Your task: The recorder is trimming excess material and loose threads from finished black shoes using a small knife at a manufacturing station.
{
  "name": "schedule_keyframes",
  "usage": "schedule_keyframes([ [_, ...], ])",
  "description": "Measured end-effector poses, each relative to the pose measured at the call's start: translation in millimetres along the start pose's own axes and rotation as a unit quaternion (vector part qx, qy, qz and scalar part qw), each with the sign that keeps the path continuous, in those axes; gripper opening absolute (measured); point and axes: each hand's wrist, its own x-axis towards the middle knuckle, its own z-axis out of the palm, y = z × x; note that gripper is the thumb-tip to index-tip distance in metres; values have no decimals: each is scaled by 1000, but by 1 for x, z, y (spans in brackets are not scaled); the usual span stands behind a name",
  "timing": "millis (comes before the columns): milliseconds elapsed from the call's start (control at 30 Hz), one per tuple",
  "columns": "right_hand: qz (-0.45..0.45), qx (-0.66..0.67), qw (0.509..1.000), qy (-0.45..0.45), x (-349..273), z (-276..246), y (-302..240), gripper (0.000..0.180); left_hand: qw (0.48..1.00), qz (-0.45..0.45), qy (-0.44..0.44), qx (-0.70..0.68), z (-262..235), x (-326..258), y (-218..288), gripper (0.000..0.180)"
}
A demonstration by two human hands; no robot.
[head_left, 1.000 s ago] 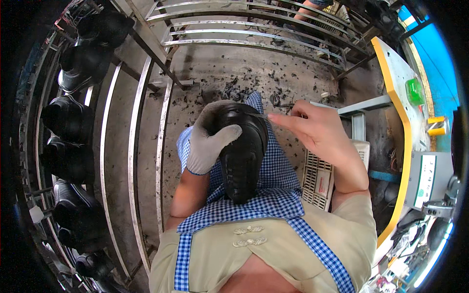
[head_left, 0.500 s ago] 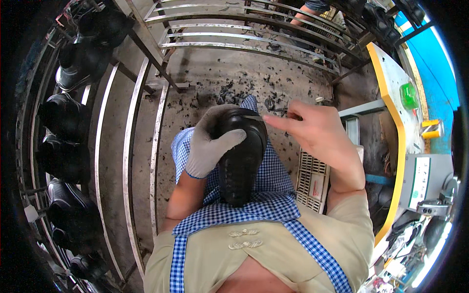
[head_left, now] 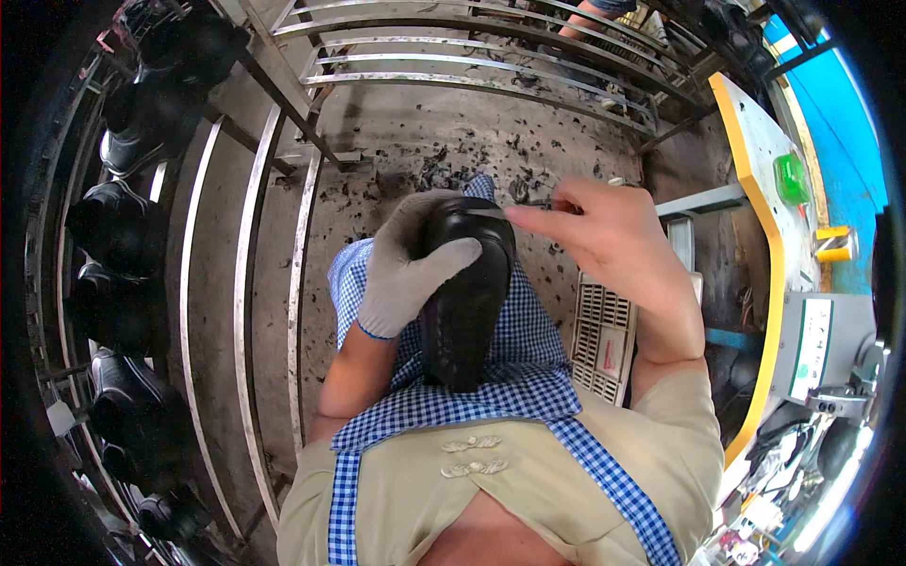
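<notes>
A black shoe (head_left: 462, 325) lies over my lap on a blue-and-white checked apron (head_left: 543, 344), its rounded end pointing away from me. My left hand (head_left: 404, 259), in a grey knit glove, is closed around the shoe's left side, thumb across the top. My bare right hand (head_left: 604, 231) is at the far right edge of the shoe, fingers pinched and slightly blurred. From its fingertips a thin, pale, blade-like strip (head_left: 493, 215) reaches onto the rim of the shoe. Its exact kind is too small to tell.
On the left, a metal rack (head_left: 247, 283) carries several black shoes (head_left: 118, 226). Dark scraps (head_left: 434, 170) litter the floor. To the right are a pale plastic crate (head_left: 604, 340) and a yellow-edged table (head_left: 776, 245). A person's arm (head_left: 578, 21) shows beyond the far rack.
The shoe's far end has tipped slightly, and its front rim shows more. My right hand has shifted a little away from me along the edge. My left hand keeps its grip.
</notes>
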Motion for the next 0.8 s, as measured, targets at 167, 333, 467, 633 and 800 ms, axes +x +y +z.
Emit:
schedule_keyframes([
  [167,8,15,1000,20,-5,3,9,37,1000,2,3,-15,-2,1,-1,51],
  [333,19,42,999,-8,-13,-4,10,39,1000,-6,-2,-21,-3,0,-6,52],
  [467,3,17,1000,-4,-5,-3,2,37,1000,-9,-1,-3,3,-1,-2,51],
  [633,4,3,1000,-11,-7,-9,6,38,999,5,-6,31,3,2,-2,51],
  [800,3,25,1000,1,-4,-5,3,39,999,-9,-16,31,7,-1,-1,52],
])
